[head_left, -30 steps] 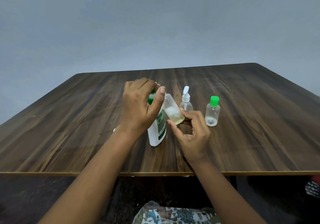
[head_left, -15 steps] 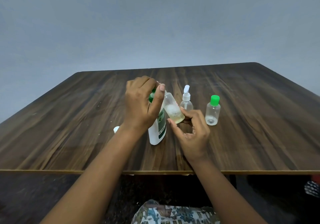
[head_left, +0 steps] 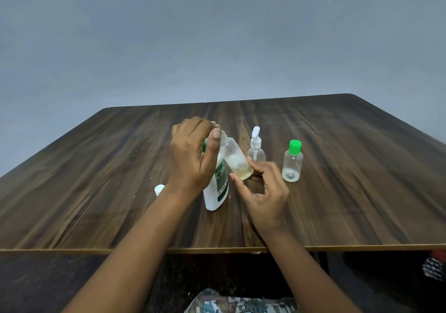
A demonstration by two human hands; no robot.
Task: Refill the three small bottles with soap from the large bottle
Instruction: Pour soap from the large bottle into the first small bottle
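The large white plastic bottle with a green label (head_left: 218, 187) has its base on the dark wood-grain table (head_left: 96, 192), and its green-capped top is hidden inside the left hand (head_left: 193, 153). That hand is curled round the bottle's upper part, thumb pointing up along the front.

Just to the right, a small clear uncapped bottle with a little yellowish liquid in its bottom (head_left: 235, 160) is tilted. Its open neck leans left, up beside the left thumb tip and the big bottle's top. The right hand (head_left: 263, 192) pinches the bottle's lower end between thumb and fingertips, the remaining fingers loosely bent.

Behind the right hand's fingers stands a small clear bottle with a white pump head (head_left: 256, 148) — upright and untouched. Further right, apart from both hands, stands a small clear bottle with a green screw cap (head_left: 292, 163). A small white cap (head_left: 159, 189) lies on the table just left of the left wrist.
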